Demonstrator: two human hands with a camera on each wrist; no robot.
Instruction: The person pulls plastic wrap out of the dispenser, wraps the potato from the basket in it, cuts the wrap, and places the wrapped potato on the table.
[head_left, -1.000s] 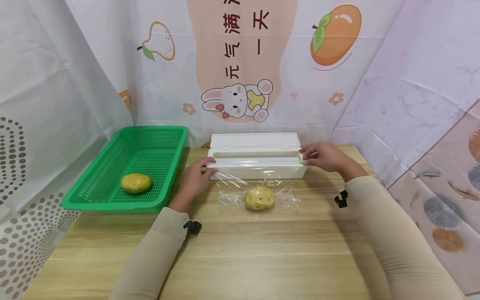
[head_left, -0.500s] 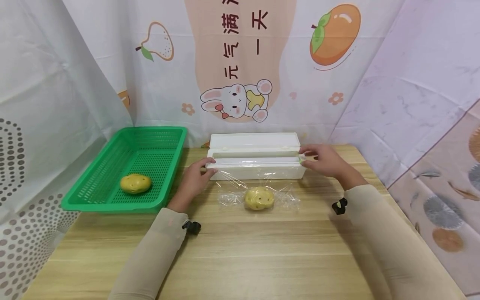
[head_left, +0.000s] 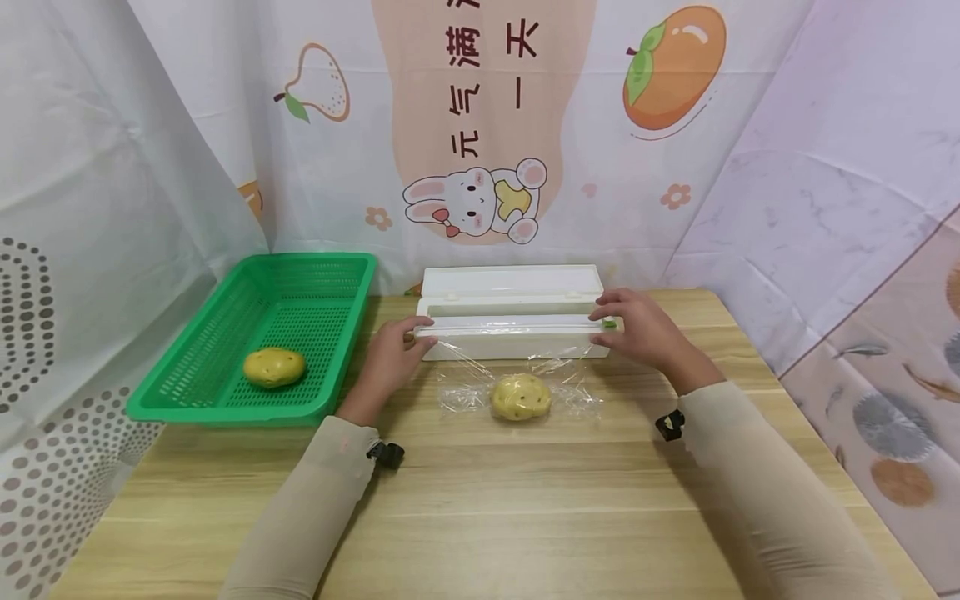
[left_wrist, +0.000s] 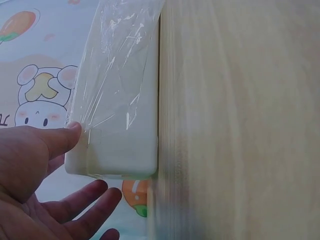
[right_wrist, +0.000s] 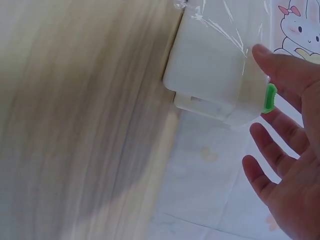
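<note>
Your left hand and right hand pinch opposite ends of the white cling-film dispenser at frame centre; its long axis runs left-right, the green slider being nearer your right hand.

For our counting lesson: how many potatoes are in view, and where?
2. One potato lies in the basket; the second potato is on the table, in front of the box, with clear film over it. Part of the box's inside is hidden.
</note>
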